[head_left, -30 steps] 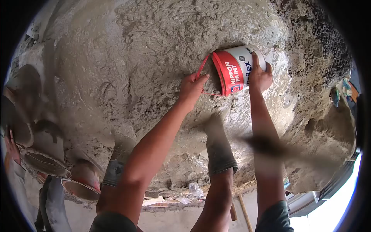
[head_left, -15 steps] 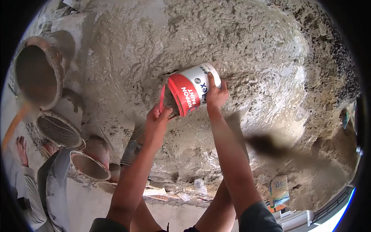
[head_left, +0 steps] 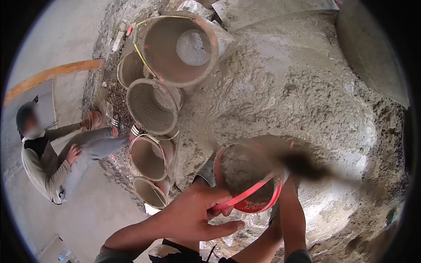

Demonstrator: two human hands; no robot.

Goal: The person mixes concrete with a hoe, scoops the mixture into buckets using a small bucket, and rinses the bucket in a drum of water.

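A red-rimmed paint bucket is held close in front of me, its mouth turned up toward the camera and wet grey mortar inside. My left hand has its fingers curled round the red handle, with the thumb stretched out below. Along the bucket's right side reaches my right arm; my right hand is at the bucket's far right side, its fingers hidden behind the bucket and a dark blur. Wet mortar spreads beyond the bucket.
Several mortar-coated buckets stand in a row at the left of the mortar. A person sits at the far left, near an orange-brown plank. A large grey curved surface is at the upper right.
The view has swung left, bringing the bucket row and the person into full view. The bucket has turned from lying on its side over the mortar to mouth up, nearer to me.
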